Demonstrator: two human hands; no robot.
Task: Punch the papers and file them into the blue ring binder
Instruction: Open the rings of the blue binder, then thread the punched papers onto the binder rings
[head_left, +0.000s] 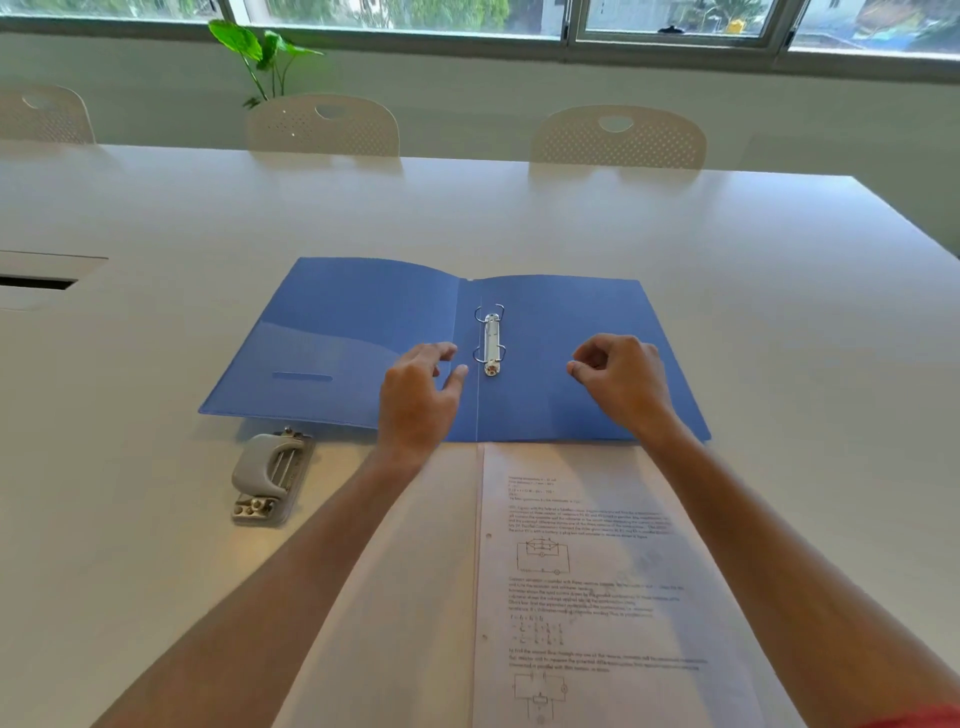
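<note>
Blue ring binder (363, 338) open flat on table (727, 249); rings (490, 338) parted, long axis away from person, between hands. Left hand (415, 395) spread, nearer; right hand (621, 379) curled, empty. Punched papers (587, 571) just behind

- I see a blue binder (571, 364) with silver rings (490, 338).
- White papers (597, 582) carry black print.
- Grey hole punch (270, 475), white table (467, 208).
</note>
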